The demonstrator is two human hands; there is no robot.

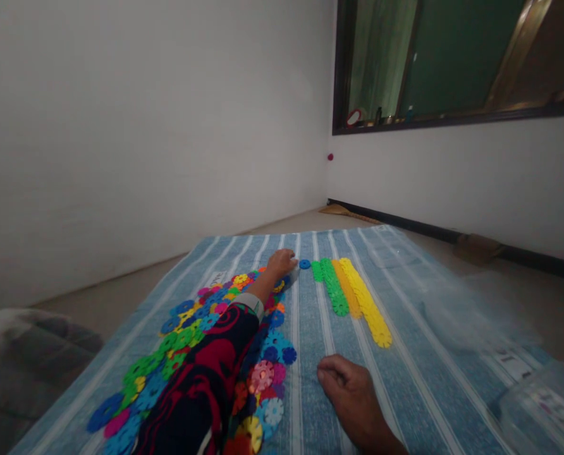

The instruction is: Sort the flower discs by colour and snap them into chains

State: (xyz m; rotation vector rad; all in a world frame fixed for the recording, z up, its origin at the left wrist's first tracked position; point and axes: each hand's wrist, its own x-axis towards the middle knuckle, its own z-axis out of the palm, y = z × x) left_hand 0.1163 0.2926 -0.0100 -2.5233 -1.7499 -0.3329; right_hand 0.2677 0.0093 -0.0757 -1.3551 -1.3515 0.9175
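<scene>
My left hand [282,261] reaches to the far side of the striped cloth, its fingers bent together. Just to its right a blue notched plastic disc [305,264] lies flat, slightly apart from the fingertips. Whether anything is between those fingers is hidden. My right hand [351,393] rests on the cloth nearer to me, loosely curled, with nothing visible in it. Beyond it lie overlapping rows of discs: a short light green row [317,272], a longer green row [334,287], an orange row [349,294] and a yellow row [366,303].
A spread pile of mixed-colour discs [182,341] lies under and around my left forearm. On the right are a clear plastic container [542,404] and a blurred transparent bag or sheet [481,309]. The blue striped cloth [419,379] covers the surface; a wall [168,126] stands behind.
</scene>
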